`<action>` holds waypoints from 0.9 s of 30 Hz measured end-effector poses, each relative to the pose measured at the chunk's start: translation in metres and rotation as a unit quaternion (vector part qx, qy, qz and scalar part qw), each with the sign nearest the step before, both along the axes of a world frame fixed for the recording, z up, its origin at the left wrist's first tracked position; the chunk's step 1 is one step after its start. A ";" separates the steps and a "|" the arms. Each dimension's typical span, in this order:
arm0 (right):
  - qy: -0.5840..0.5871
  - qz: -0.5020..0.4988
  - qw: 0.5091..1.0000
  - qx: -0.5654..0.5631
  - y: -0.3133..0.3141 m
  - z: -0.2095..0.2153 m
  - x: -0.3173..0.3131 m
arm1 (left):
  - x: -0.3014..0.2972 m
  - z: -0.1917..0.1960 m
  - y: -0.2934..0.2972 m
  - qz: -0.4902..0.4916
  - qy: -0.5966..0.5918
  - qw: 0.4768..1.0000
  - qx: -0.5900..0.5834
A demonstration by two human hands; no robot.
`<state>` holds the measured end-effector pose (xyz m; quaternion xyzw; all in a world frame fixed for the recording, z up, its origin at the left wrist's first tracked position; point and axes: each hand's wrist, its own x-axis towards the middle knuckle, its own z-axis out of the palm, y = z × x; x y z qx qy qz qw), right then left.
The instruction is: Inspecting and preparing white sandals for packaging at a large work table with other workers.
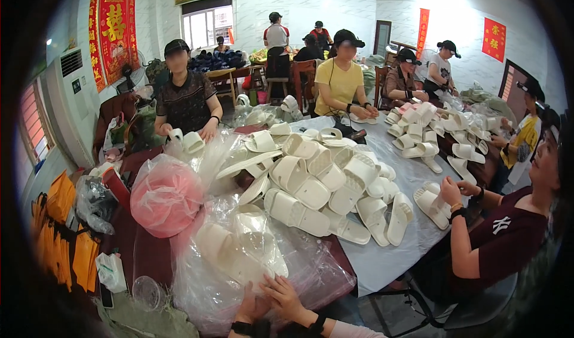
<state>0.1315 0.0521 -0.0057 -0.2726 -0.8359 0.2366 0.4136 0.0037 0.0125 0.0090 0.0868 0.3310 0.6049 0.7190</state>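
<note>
The right hand (285, 297) has its fingers extended and only slightly apart at the heel end of a pair of white slippers (238, 265); whether they pinch anything, I cannot tell. The left hand (253, 306) sits just beside it, near the same heels, its grip equally unclear. The pair lies amid clear plastic (317, 268) directly beyond both hands, straps toward the far end, nearer than the heaped slippers (303, 185)

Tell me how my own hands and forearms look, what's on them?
Your left hand and right hand are gloveless. Each wrist wears a dark band. A pale, pinkish sleeve covers part of the right forearm.
</note>
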 end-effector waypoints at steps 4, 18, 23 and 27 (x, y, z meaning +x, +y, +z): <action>0.021 0.029 0.999 0.001 0.002 -0.006 0.002 | -0.009 -0.035 0.002 -0.032 -0.048 0.997 0.050; 0.030 0.011 0.999 0.028 -0.006 -0.001 0.009 | -0.004 -0.019 -0.003 -0.034 0.042 0.998 -0.015; 0.051 -0.048 0.997 0.027 -0.007 0.007 0.012 | -0.005 -0.031 -0.003 -0.038 0.036 0.999 0.001; 0.079 -0.085 0.993 0.023 -0.010 -0.002 0.011 | -0.026 -0.125 -0.003 -0.043 0.366 0.924 0.100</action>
